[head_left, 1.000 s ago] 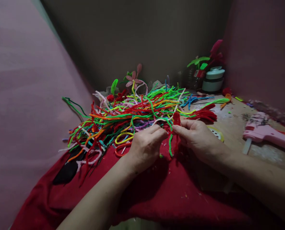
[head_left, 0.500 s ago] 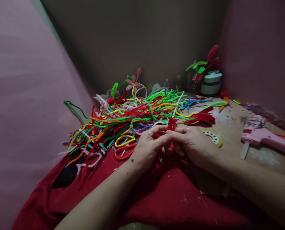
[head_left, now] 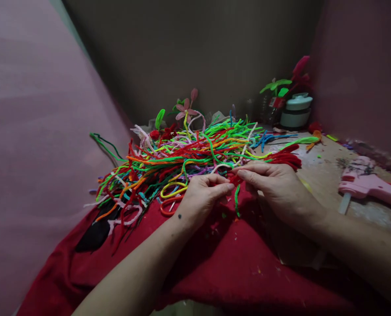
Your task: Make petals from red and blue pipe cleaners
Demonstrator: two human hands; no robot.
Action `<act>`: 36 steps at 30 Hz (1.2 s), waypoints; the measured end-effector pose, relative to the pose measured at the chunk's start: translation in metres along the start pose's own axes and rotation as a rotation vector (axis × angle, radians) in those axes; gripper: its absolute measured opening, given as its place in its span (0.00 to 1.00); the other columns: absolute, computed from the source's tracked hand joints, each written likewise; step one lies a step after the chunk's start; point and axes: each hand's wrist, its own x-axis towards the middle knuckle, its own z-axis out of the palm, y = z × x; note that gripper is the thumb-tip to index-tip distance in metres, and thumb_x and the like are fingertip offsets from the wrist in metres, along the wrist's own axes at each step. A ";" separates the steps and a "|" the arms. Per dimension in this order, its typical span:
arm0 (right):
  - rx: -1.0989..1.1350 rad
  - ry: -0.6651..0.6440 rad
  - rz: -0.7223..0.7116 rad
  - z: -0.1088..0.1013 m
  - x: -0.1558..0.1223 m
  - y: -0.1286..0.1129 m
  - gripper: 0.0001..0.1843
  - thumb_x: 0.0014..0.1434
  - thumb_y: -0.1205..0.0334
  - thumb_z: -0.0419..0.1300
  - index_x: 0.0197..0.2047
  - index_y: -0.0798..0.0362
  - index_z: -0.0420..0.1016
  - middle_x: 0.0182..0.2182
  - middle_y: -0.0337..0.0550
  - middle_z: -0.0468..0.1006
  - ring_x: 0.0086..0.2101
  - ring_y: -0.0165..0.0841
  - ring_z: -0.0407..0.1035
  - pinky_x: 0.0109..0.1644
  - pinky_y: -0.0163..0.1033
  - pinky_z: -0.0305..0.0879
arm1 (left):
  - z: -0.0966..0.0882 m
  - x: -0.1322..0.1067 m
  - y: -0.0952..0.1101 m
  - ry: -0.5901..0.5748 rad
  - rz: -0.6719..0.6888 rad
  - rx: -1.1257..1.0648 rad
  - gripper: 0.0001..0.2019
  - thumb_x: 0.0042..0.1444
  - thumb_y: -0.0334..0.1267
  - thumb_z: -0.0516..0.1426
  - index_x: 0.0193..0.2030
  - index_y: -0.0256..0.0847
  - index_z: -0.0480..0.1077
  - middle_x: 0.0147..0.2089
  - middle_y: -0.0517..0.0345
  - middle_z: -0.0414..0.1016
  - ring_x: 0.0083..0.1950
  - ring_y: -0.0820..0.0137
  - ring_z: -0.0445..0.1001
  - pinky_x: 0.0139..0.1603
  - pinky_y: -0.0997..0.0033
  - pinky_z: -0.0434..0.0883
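Pink wall (head_left: 37, 131) fills the left side, and dark grey wall (head_left: 195, 52) stands behind. Red cloth (head_left: 195, 272) covers the near part of the table (head_left: 327, 175), whose brown top shows at right. On it lies a big pile (head_left: 182, 151) of fuzzy stems, in green, red, orange, pink, blue and some other colours, all tangled together.

In front of this pile are the two hands, close to each other but with a small gap between. Left hand (head_left: 204, 195) has its thumb and first finger brought near together, in a narrow pinch on one end of the red piece (head_left: 235, 179). Right hand (head_left: 277, 188) is also narrow, and its thumb and first finger pinch the same piece from the other side. So the red piece is located between both sets of fingertips, above the cloth, and it is partly hidden by them.

Pink glue gun (head_left: 363, 186) lies at far right, well apart from the hands. Pale jar (head_left: 296, 115) stands at the back right. Red bundle (head_left: 286, 157) rests beyond the right hand. Yellow loop (head_left: 174, 183) and orange loop (head_left: 167, 213) lie near the left wrist. Smallest is a green stem (head_left: 237, 202), which hangs under the fingers; what holds it, I cannot tell.
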 end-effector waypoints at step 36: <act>0.284 -0.182 0.132 0.000 0.005 0.005 0.19 0.58 0.47 0.54 0.37 0.54 0.77 0.20 0.40 0.74 0.18 0.26 0.63 0.21 0.31 0.56 | 0.001 -0.001 -0.005 -0.056 0.063 -0.065 0.03 0.48 0.33 0.58 0.29 0.35 0.70 0.22 0.64 0.67 0.19 0.81 0.63 0.23 0.79 0.61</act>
